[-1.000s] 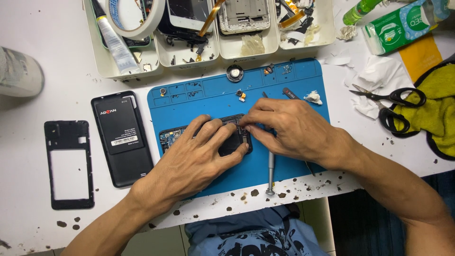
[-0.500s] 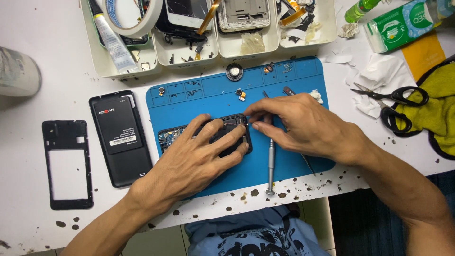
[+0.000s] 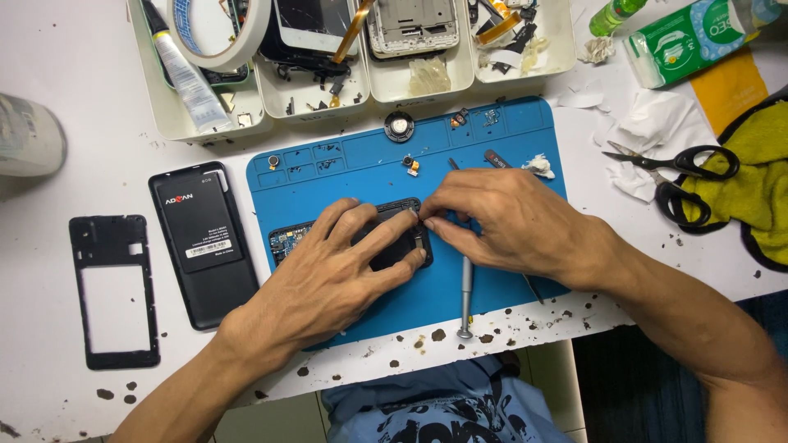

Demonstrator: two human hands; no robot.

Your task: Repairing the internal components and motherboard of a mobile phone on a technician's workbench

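A: Left hand (image 3: 328, 275) lies flat, fingers pressing the dark phone part (image 3: 394, 238) onto the blue mat (image 3: 492, 279). Right hand (image 3: 509, 221) pinches at the part's top right corner; keep that pinch light.

B: A screwdriver (image 3: 465, 287) lies on the mat under the right hand. Left of the mat: battery (image 3: 201, 242), frame (image 3: 113, 291). Beyond it, trays (image 3: 369, 90); scissors (image 3: 677, 176) on the right.

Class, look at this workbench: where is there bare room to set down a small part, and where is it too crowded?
Free patches: the blue mat lower right, below the right hand; the white table between the grey object and the phone back cover. Crowded: the parts trays along the top, the mat's middle under the left hand, and the right side around the scissors and tissues.
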